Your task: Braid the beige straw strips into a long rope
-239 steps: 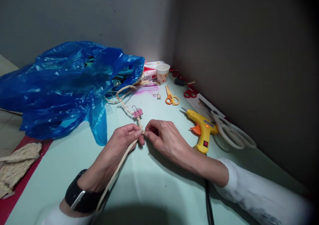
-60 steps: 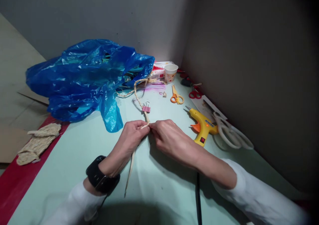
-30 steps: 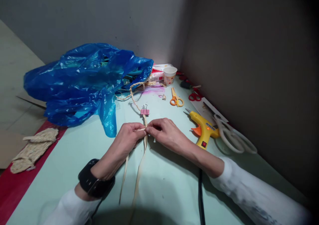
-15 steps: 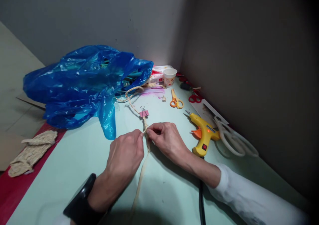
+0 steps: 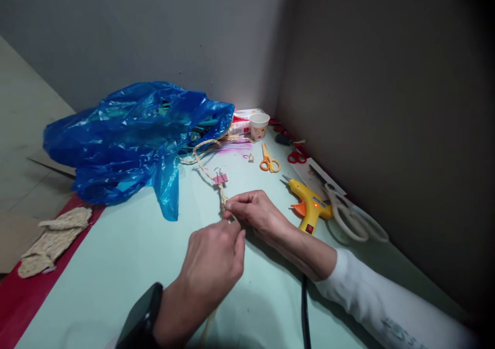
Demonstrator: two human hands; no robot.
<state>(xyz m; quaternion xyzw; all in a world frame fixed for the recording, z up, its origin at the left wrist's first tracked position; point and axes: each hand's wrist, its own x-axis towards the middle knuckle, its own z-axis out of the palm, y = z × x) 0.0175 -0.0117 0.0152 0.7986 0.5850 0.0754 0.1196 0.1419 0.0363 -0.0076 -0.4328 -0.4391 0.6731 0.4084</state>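
Note:
A pale straw-coloured braid (image 5: 221, 192) runs down the table from a pink binder clip (image 5: 220, 178). Just below the clip, my right hand (image 5: 253, 210) pinches the braid between thumb and fingertips. My left hand (image 5: 214, 256), back upward and fingers curled, is closer to me and a little below the right; it grips a strand that shows between the two hands. A loose strand tail (image 5: 209, 328) trails out toward me beneath the left wrist. Above the clip the finished cord (image 5: 198, 155) loops toward the blue plastic bag (image 5: 116, 137).
To the right lie a yellow glue gun (image 5: 311, 204) with its light on, large white-handled scissors (image 5: 353, 220) and small orange scissors (image 5: 268, 161). A paper cup (image 5: 259, 126) and red-handled scissors (image 5: 297, 156) stand farther back. A woven straw piece (image 5: 58, 241) rests at left.
My left hand has moved right and toward me, drawing a strand with it below the right hand. The right hand keeps its pinch on the braid. The view has shifted slightly.

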